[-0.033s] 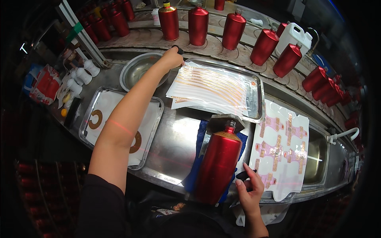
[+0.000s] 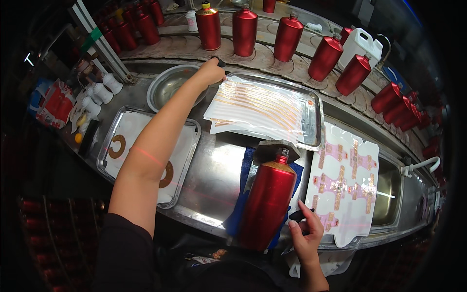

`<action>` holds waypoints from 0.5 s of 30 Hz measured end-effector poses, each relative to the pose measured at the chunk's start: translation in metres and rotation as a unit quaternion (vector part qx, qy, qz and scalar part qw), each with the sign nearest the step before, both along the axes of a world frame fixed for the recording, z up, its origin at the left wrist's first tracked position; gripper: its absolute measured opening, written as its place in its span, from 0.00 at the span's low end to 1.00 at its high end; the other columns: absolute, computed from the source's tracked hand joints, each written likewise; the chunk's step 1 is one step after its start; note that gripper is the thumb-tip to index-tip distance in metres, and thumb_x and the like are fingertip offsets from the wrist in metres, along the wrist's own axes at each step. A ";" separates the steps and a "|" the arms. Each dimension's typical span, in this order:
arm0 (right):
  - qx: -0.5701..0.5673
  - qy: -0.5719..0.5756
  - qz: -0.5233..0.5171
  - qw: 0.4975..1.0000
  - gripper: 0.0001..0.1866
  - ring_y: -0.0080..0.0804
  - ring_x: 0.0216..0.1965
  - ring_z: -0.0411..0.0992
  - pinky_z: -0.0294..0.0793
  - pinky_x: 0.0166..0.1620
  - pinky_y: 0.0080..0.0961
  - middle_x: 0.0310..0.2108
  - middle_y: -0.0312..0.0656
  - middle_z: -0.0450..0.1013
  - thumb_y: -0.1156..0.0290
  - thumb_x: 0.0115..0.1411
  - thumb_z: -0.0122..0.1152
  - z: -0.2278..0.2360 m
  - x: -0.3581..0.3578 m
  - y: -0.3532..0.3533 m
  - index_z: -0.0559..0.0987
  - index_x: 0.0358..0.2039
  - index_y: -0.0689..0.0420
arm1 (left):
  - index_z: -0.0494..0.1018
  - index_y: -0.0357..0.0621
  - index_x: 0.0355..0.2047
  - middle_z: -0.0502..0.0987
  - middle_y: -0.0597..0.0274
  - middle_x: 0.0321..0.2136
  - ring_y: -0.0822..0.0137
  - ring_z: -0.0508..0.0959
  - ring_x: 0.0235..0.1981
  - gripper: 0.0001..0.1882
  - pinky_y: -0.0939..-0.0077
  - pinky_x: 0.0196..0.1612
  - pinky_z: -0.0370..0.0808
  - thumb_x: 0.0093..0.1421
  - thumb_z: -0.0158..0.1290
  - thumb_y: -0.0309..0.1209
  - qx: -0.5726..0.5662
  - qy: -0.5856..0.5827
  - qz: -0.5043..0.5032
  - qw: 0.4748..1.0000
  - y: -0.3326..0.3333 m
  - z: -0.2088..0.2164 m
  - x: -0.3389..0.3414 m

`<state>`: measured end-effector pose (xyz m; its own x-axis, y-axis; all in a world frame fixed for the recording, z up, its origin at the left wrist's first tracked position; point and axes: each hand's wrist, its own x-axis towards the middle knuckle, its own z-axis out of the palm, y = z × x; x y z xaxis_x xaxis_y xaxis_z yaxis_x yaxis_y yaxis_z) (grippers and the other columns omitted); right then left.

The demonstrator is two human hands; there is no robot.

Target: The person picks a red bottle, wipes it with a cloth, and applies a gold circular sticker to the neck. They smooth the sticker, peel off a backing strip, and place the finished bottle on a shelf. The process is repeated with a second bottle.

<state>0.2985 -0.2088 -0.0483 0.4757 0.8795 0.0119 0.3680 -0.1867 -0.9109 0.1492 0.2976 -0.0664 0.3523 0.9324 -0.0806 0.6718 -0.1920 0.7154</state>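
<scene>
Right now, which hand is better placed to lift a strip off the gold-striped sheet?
Probably the left hand: it is at the upper-left corner of the gold-striped sheet, while the right hand is beside the red bottle, farther from the sheet.

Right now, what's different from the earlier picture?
The red bottles on the belt have shifted slightly right. I see nothing newly grabbed or released. The left hand at the sheet's corner, the right hand beside the big bottle, stayed put.
</scene>
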 end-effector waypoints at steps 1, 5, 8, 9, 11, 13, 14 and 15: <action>-0.005 0.006 0.001 1.000 0.28 0.17 0.20 0.60 0.59 0.26 0.16 0.27 0.33 0.68 0.77 0.52 0.69 -0.001 0.000 0.000 0.78 0.57 0.61 | 0.69 0.34 0.37 0.79 0.53 0.28 0.66 0.79 0.28 0.15 0.72 0.31 0.75 0.51 0.61 0.24 -0.001 -0.006 0.003 1.000 0.000 0.000 0.001; -0.011 0.014 0.002 1.000 0.28 0.17 0.21 0.61 0.59 0.27 0.17 0.27 0.33 0.67 0.76 0.52 0.69 -0.002 0.000 -0.002 0.79 0.56 0.61 | 0.69 0.29 0.42 0.79 0.49 0.31 0.63 0.79 0.31 0.23 0.70 0.33 0.75 0.45 0.63 0.25 -0.002 0.005 -0.002 1.000 -0.002 0.001 0.002; -0.013 0.020 0.001 1.000 0.28 0.17 0.21 0.61 0.60 0.27 0.17 0.27 0.33 0.68 0.76 0.53 0.69 -0.002 -0.001 -0.003 0.79 0.56 0.61 | 0.70 0.26 0.45 0.78 0.46 0.33 0.60 0.79 0.33 0.29 0.69 0.35 0.75 0.41 0.64 0.25 0.026 0.054 -0.023 0.998 -0.003 0.004 0.003; -0.013 0.018 0.001 1.000 0.28 0.17 0.21 0.61 0.60 0.27 0.17 0.27 0.33 0.68 0.76 0.53 0.69 -0.002 -0.001 -0.003 0.79 0.56 0.61 | 0.70 0.25 0.46 0.78 0.46 0.34 0.59 0.79 0.34 0.30 0.68 0.35 0.75 0.41 0.64 0.25 0.035 0.070 -0.025 0.997 -0.004 0.006 0.003; -0.005 -0.001 0.004 1.000 0.28 0.17 0.21 0.60 0.59 0.27 0.16 0.27 0.33 0.68 0.76 0.53 0.69 -0.001 0.000 -0.004 0.78 0.56 0.61 | 0.70 0.25 0.46 0.78 0.45 0.34 0.59 0.79 0.34 0.30 0.67 0.35 0.75 0.40 0.63 0.25 0.052 0.075 -0.025 0.996 -0.007 0.013 0.004; 0.001 -0.009 -0.003 1.000 0.28 0.16 0.21 0.60 0.59 0.26 0.16 0.27 0.33 0.68 0.76 0.53 0.69 0.000 0.003 -0.003 0.78 0.56 0.61 | 0.70 0.26 0.45 0.78 0.46 0.33 0.59 0.79 0.34 0.28 0.67 0.35 0.75 0.41 0.63 0.25 0.055 0.057 -0.021 0.997 -0.012 0.025 0.006; 0.001 -0.007 -0.010 1.000 0.27 0.16 0.21 0.60 0.59 0.26 0.16 0.27 0.33 0.68 0.76 0.53 0.69 0.001 0.006 -0.002 0.78 0.56 0.61 | 0.70 0.27 0.41 0.78 0.48 0.32 0.62 0.79 0.31 0.23 0.68 0.32 0.74 0.43 0.61 0.24 0.042 0.049 -0.038 0.997 -0.015 0.033 0.008; 0.002 -0.007 -0.016 1.000 0.27 0.16 0.20 0.60 0.58 0.26 0.15 0.27 0.33 0.68 0.76 0.53 0.69 0.003 0.009 0.000 0.78 0.56 0.61 | 0.70 0.28 0.40 0.78 0.49 0.31 0.63 0.79 0.30 0.22 0.69 0.31 0.73 0.44 0.61 0.23 0.030 0.035 -0.058 0.997 -0.020 0.043 0.012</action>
<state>0.3080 -0.2088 -0.0449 0.5038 0.8636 0.0213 0.3738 -0.1957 -0.9066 0.1617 0.2779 -0.0235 0.4534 0.8897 -0.0535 0.6903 -0.3125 0.6525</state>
